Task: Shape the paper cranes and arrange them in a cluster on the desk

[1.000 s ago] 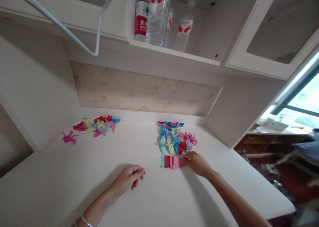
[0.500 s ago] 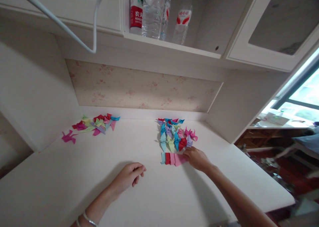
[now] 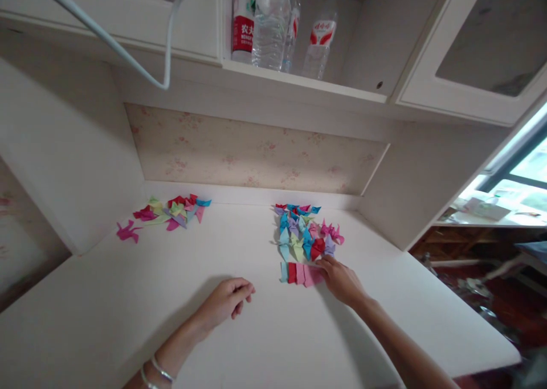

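Observation:
My right hand (image 3: 343,281) has its fingers together at the right end of a pink folded paper (image 3: 312,276), covering part of it. That piece ends a short row with another pink folded paper (image 3: 300,273), a red one (image 3: 292,273) and a light blue one (image 3: 284,272). Just behind lie rows of colourful origami cranes (image 3: 296,245), close to my right fingertips. My left hand (image 3: 228,301) is loosely curled over the white tabletop, left of the row, with nothing visible in it.
A second, looser pile of origami cranes (image 3: 177,209) lies at the back left, with a magenta crane (image 3: 128,232) beside it. Overhead, a shelf (image 3: 299,81) holds plastic bottles (image 3: 270,33), and a white cable (image 3: 128,64) hangs in front. Side panels (image 3: 410,189) flank the white tabletop (image 3: 239,343).
The whole view has shifted slightly, so things appear a little further right. Both hands keep nearly the same place on the table, my right still at the pink folded paper.

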`<move>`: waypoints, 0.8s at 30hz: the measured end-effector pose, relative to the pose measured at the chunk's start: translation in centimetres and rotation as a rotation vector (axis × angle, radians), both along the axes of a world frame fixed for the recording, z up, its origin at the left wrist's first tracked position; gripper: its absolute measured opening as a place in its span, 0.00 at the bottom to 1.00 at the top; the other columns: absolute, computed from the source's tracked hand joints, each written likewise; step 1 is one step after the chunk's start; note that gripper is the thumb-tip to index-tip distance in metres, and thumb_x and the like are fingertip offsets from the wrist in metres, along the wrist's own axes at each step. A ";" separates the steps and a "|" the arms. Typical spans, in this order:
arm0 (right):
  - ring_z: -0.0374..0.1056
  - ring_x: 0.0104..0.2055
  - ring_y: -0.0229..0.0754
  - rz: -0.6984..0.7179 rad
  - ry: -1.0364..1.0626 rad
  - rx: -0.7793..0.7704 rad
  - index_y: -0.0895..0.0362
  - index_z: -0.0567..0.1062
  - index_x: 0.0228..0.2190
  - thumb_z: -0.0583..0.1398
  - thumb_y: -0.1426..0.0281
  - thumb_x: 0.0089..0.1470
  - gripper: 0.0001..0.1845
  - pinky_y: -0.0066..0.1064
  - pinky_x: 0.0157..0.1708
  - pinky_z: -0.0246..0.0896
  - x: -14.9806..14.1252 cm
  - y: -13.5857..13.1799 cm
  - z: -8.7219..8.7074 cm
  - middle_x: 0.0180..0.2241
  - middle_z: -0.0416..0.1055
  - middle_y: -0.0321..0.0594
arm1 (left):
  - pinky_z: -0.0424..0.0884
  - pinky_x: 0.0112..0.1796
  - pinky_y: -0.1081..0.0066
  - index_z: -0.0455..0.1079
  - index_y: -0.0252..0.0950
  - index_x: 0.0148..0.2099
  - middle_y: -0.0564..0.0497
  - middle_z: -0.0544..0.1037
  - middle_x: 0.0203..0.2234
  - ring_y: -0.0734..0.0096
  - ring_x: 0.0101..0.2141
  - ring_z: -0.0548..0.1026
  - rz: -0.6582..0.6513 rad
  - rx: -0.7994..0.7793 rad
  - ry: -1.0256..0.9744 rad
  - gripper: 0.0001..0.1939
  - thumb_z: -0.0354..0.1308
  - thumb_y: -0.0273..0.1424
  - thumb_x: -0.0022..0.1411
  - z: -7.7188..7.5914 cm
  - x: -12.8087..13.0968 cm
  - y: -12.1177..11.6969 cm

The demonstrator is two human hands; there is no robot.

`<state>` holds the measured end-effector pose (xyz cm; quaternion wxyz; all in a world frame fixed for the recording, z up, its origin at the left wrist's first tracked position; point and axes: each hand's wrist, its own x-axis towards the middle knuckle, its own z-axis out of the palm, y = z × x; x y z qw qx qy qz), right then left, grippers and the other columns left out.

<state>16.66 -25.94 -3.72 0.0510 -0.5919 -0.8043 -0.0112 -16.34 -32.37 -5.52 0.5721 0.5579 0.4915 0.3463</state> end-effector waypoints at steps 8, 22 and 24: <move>0.68 0.36 0.42 0.149 0.558 0.077 0.55 0.73 0.39 0.49 0.66 0.60 0.15 0.31 0.36 0.62 -8.3 -2.9 -0.4 0.39 0.72 0.44 | 0.57 0.19 0.76 0.70 0.32 0.33 0.54 0.71 0.24 0.80 0.18 0.64 0.050 -0.049 -0.068 0.16 0.56 0.42 0.54 0.2 0.1 -0.2; 0.70 0.36 0.38 0.322 0.420 -0.127 0.51 0.75 0.35 0.50 0.69 0.59 0.14 0.25 0.33 0.54 -16.2 -6.5 -2.3 0.35 0.76 0.35 | 0.65 0.44 0.66 0.72 0.33 0.39 0.43 0.75 0.41 0.59 0.46 0.70 0.627 0.287 0.935 0.12 0.49 0.30 0.57 4.0 -18.3 5.2; 0.70 0.36 0.39 0.318 0.393 -0.118 0.51 0.75 0.35 0.50 0.69 0.59 0.14 0.25 0.33 0.54 -16.4 -6.6 -2.2 0.35 0.76 0.35 | 0.63 0.46 0.62 0.71 0.32 0.43 0.40 0.72 0.46 0.55 0.48 0.68 0.713 0.269 1.022 0.14 0.47 0.29 0.58 5.1 -21.6 5.0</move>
